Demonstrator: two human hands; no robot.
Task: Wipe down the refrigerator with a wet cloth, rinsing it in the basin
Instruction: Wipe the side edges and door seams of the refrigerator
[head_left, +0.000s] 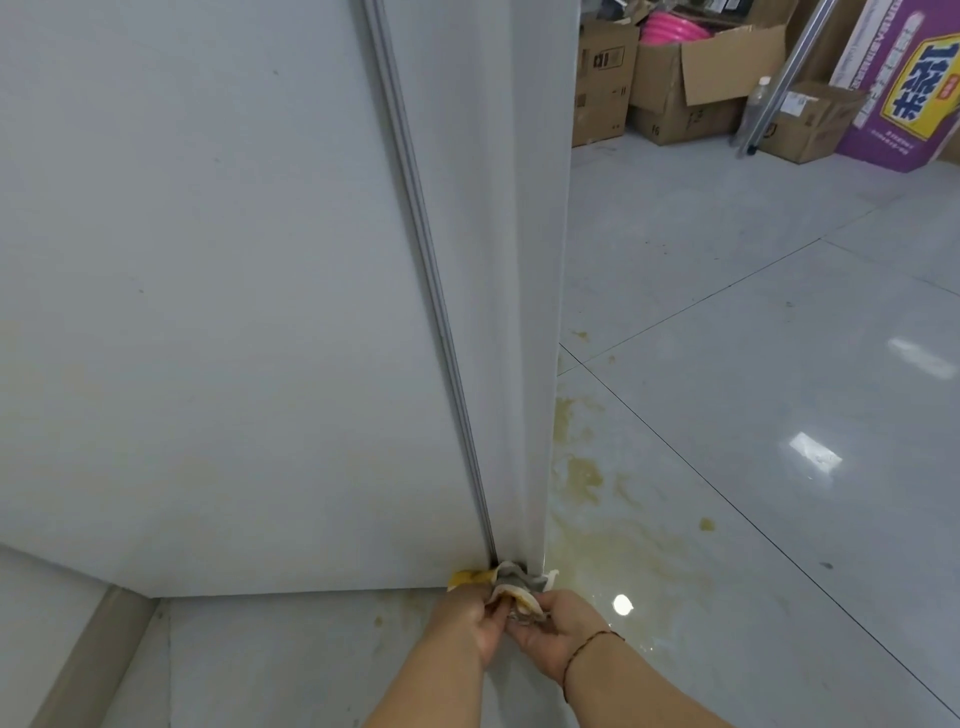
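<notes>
Cloth (511, 590) is gripped by both hands, left hand (470, 623) and right hand (558, 636), fingers closed on it, and is pressed at the foot of the fridge (234, 312) where the door seam (431, 270) meets the floor (753, 415). Basin is not in view. Yellow stains (584, 475) are noted beside the base. Advised: cloth to be kept bunched, a clean fold pushed into the seam, strokes drawn one way, cloth rinsed once soiled.

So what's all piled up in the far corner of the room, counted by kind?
Brown cardboard boxes: 3
Purple printed box: 1
Pink hose coil: 1
Clear plastic bottle: 1
Metal pole: 1
Total: 7, though more may sit hidden behind the boxes.
</notes>
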